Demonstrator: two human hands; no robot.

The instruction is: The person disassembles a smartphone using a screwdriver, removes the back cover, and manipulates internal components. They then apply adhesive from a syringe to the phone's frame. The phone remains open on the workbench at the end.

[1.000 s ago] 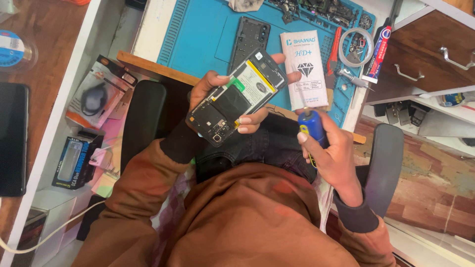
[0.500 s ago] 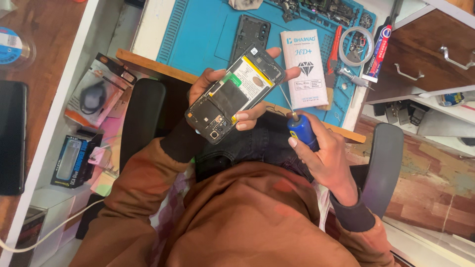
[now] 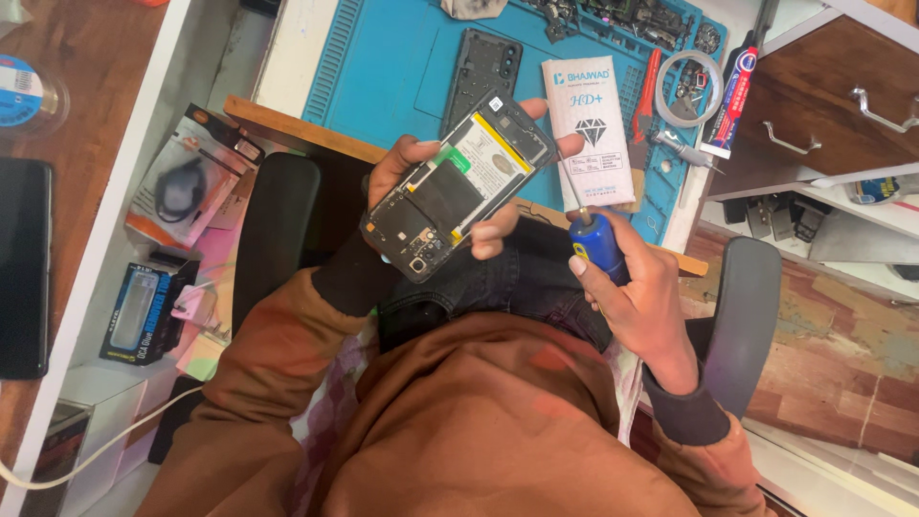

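Note:
My left hand point(image 3: 407, 172) holds an opened phone point(image 3: 459, 187) with its back off, battery and circuit board showing, tilted above my lap. My right hand point(image 3: 637, 287) grips a blue-handled screwdriver point(image 3: 595, 239), its thin shaft pointing up toward the phone's upper right edge. The tip sits close to the phone's corner, near my left fingertips. A black phone back cover point(image 3: 483, 67) lies on the blue work mat point(image 3: 383, 67) behind the phone.
A white flat packet point(image 3: 589, 124) lies on the mat, with a roll of tape point(image 3: 691, 86), red tool and glue tube point(image 3: 732, 96) to its right. Wooden drawers point(image 3: 833, 86) stand at right. Boxed items point(image 3: 182, 182) sit on a shelf at left. Chair armrests flank me.
My right hand has lifted the screwdriver up from my lap toward the phone's right edge. The phone has stayed in my left hand, shifting slightly.

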